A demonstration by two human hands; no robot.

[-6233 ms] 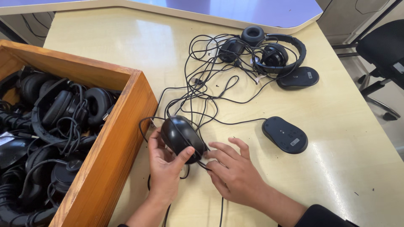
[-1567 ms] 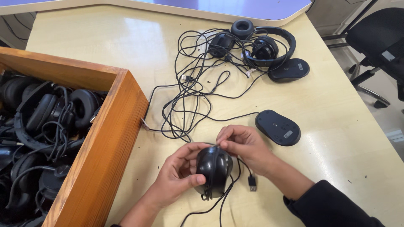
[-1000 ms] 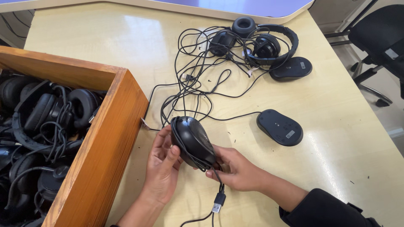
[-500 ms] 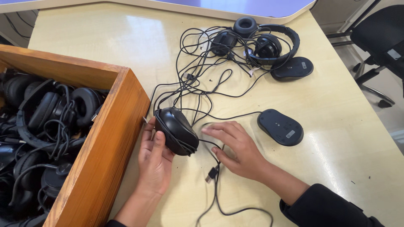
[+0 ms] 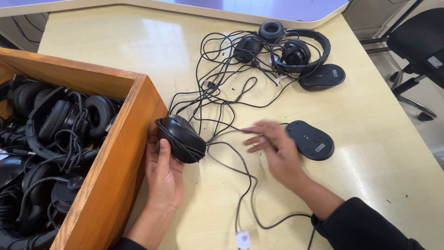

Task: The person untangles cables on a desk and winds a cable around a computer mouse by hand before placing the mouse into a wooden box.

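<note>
Beside the wooden box (image 5: 122, 153) of headphones, I see the left hand (image 5: 163, 173) cupping a black computer mouse (image 5: 181, 138) from below, its cable wound around the body, fingers together under it and thumb up its side. The mouse sits just beside the box's corner on the pale table (image 5: 384, 153). The right hand (image 5: 274, 150) is blurred, fingers loosely spread over the loose cable (image 5: 240, 171), just beside a second black mouse (image 5: 311, 140); I cannot tell whether it pinches the cable.
</note>
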